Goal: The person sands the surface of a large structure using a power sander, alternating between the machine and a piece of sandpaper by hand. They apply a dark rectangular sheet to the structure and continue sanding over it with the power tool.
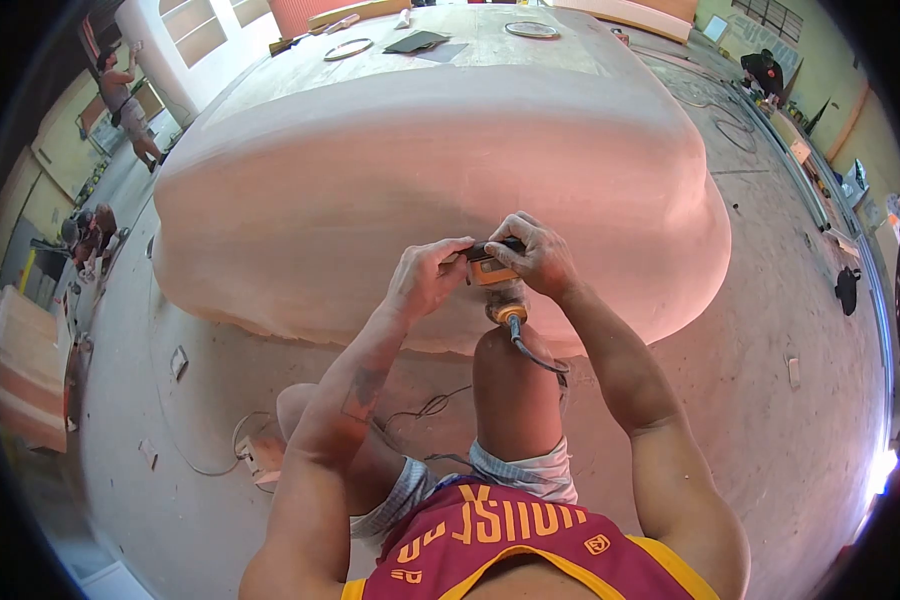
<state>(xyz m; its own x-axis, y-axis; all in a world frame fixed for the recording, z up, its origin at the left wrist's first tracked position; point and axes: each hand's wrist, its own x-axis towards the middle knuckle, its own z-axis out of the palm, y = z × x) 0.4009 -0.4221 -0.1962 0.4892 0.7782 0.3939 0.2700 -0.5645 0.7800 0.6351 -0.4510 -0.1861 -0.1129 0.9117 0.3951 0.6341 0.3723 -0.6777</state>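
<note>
An orange and black power sander (492,271) is held up in front of me, its body pointing down toward my raised knee and a cord running from its lower end. The fingers of my left hand (422,280) pinch the left end of its dark pad. On the other side my right hand (538,260) grips the pad's right end, fingers bent over the top edge. Behind the tool rises the large, smooth, rounded pale body (420,190). Whether a sheet lies on the pad is hard to make out.
Atop the body lie dark sheets (417,42) and two rings (532,30). A small boxy object (262,458) with a cable sits on the dusty floor at left. One person (128,105) stands back left; others crouch at left (92,235) and far right (763,73).
</note>
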